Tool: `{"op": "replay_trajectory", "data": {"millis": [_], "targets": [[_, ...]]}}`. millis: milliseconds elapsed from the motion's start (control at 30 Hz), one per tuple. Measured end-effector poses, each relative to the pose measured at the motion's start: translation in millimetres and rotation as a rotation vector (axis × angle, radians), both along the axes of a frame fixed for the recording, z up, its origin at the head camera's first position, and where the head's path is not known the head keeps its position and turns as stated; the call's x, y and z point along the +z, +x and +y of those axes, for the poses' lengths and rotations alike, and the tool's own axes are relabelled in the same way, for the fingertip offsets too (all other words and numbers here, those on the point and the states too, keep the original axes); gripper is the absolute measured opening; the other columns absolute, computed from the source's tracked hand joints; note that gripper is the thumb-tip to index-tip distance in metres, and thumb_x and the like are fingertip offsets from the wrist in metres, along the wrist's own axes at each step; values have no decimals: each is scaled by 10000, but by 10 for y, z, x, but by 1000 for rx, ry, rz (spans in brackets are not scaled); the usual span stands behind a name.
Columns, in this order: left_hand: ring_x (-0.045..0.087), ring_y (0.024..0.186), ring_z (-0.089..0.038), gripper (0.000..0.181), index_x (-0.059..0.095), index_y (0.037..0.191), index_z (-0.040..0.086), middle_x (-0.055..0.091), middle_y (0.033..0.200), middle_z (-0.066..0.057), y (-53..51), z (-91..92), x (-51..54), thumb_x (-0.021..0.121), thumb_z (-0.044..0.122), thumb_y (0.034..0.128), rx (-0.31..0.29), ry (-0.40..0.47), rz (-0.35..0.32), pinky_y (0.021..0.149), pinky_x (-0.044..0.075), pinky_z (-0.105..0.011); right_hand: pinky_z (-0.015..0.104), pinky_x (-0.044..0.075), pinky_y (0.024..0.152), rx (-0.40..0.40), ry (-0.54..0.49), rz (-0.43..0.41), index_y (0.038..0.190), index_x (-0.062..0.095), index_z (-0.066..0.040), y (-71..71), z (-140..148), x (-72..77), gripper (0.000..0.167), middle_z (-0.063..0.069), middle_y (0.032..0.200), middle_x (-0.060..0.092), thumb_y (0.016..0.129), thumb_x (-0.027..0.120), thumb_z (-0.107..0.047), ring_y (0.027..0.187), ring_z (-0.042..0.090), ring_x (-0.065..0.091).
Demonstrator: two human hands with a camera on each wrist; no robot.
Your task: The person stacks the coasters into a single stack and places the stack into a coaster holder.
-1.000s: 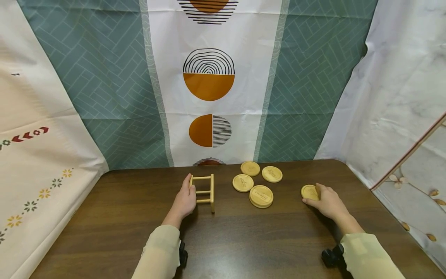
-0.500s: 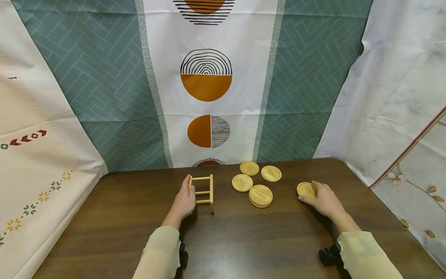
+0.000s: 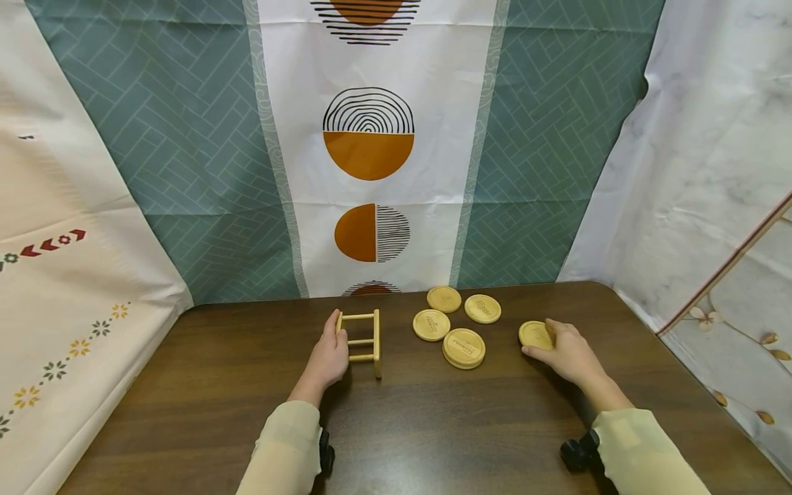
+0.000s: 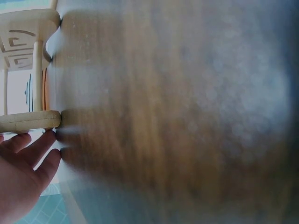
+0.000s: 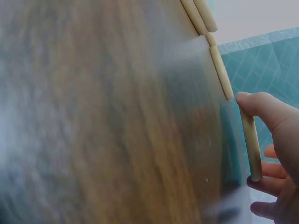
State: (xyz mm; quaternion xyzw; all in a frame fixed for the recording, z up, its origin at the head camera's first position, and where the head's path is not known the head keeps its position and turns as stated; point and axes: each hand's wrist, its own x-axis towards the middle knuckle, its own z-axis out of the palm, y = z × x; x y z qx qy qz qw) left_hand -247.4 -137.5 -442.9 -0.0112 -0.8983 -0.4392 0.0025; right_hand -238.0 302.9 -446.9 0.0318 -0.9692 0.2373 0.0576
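A small light-wood coaster holder (image 3: 377, 342), two side panels joined by thin rods, stands left of the middle of the table. My left hand (image 3: 328, 354) holds its left panel. In the left wrist view several fingertips touch the outer face of that panel (image 4: 29, 122); the thumb is hidden. On the right, my right hand (image 3: 569, 350) pinches a round wooden coaster (image 3: 535, 335) by its rim. The right wrist view shows this coaster (image 5: 251, 142) edge-on between thumb and fingers. Between the hands lie more coasters, among them a small stack (image 3: 463, 348).
Single coasters (image 3: 444, 299), (image 3: 483, 309) and another coaster (image 3: 431, 324) lie near the stack, towards the back. The brown table (image 3: 421, 426) ends at a hanging patterned cloth (image 3: 216, 172), with pale cloths on both sides.
My right hand has slid the pinched coaster a short way to the left, towards the other coasters. The left hand and the holder have stayed in place.
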Motion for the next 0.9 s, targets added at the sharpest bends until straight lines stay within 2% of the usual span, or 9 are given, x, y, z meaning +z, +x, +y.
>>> {"op": "replay_trajectory", "data": {"millis": [100,467,633,900], "targets": [[357,1329,-434,537,83,1527,117,266,1512,-259,1,3,8,248,215,1025,-2,2,4,1071,306,-557,616,314,1010,7,-6,3,1371,335,173,-10,-19,4,978,393,1353,385,801,664,-551,1249,529,350],[472,1230,-418,531,94,1524,111,290,1498,-268,3,4,-1,247,217,1027,2,-7,11,1003,375,-532,611,326,1007,19,-14,20,1376,348,153,-21,-105,32,962,374,1359,397,796,676,-540,1252,515,363],[559,1088,-388,529,99,1524,113,310,1486,-272,1,3,-8,242,218,1026,4,-17,16,938,416,-502,607,330,1005,25,-17,30,1376,355,146,-40,-138,38,957,364,1355,407,792,682,-538,1248,506,373],[481,1220,-419,528,101,1524,113,295,1497,-265,-6,9,-7,248,221,1028,10,-6,14,998,380,-529,599,339,1005,40,-14,25,1376,368,131,-72,-202,29,958,347,1353,423,784,683,-553,1250,492,382]]}}
